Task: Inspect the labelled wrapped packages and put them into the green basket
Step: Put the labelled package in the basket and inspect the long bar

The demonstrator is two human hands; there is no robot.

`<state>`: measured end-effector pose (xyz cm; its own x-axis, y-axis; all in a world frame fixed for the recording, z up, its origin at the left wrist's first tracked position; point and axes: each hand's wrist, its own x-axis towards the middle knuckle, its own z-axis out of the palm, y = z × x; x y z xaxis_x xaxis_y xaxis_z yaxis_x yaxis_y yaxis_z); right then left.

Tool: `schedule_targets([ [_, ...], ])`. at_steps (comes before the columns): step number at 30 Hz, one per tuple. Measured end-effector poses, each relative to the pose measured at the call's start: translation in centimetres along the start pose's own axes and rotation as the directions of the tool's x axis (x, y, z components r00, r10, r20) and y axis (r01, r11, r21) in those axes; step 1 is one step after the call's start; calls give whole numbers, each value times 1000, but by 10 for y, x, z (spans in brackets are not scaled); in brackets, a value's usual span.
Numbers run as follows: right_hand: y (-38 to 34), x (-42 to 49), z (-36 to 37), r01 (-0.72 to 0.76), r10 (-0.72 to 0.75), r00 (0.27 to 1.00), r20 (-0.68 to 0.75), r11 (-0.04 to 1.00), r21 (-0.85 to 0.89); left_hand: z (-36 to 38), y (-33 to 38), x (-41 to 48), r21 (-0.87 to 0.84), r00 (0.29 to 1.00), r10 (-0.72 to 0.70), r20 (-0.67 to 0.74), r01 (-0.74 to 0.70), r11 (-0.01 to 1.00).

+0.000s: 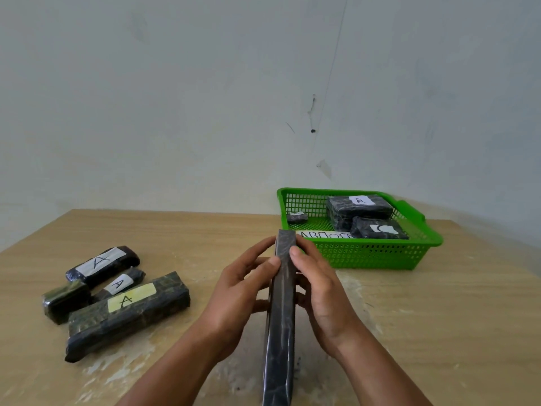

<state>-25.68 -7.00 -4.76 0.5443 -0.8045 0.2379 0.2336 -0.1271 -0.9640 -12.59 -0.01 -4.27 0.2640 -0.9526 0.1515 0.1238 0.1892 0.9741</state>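
Note:
A long, flat, dark wrapped package (pixel 281 332) stands on edge in front of me, its narrow side facing the camera and no label showing. My left hand (pixel 234 297) grips its left face and my right hand (pixel 319 291) grips its right face. Behind it at the right sits the green basket (pixel 380 253), holding two larger dark packages (pixel 358 208) with white labels, one marked A, a small package (pixel 297 217) and a white strip with letters. On the table at the left lie several dark packages (pixel 126 312), three labelled A.
The wooden table (pixel 439 332) has a worn, pale patch around the middle. A plain light wall rises right behind the table's far edge. The basket stands close to the far right corner.

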Motion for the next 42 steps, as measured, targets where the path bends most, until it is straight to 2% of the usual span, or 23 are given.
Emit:
schedule_targets([
  [5,-1,6,5,9,-4,989,-146,999,32,3,-3,0,43,999,-4,42,3,999],
  [14,4,10,-15,44,-5,933,-360,994,101,-28,-2,4,248,975,-171,139,132,960],
  [21,8,10,-17,99,-16,903,-430,980,171,-55,9,6,283,977,-196,81,166,945],
  [23,11,11,-20,88,5,907,-421,976,201,-56,7,6,223,982,-189,27,179,958],
  [25,13,11,-25,63,32,916,-399,973,222,-54,3,9,125,985,-150,-90,161,979],
  [29,19,11,-45,-3,27,938,-346,998,70,-53,-3,11,-63,956,-52,-288,35,997],
  [32,23,11,-51,2,25,963,-267,995,101,-49,-7,10,-68,962,21,-274,-41,997],
  [38,21,8,-53,10,2,977,-215,998,56,-51,-16,11,-75,987,62,-149,-74,994],
  [42,22,3,-51,-20,8,981,-193,998,-61,-51,-16,10,-27,986,94,-137,-98,995],
])
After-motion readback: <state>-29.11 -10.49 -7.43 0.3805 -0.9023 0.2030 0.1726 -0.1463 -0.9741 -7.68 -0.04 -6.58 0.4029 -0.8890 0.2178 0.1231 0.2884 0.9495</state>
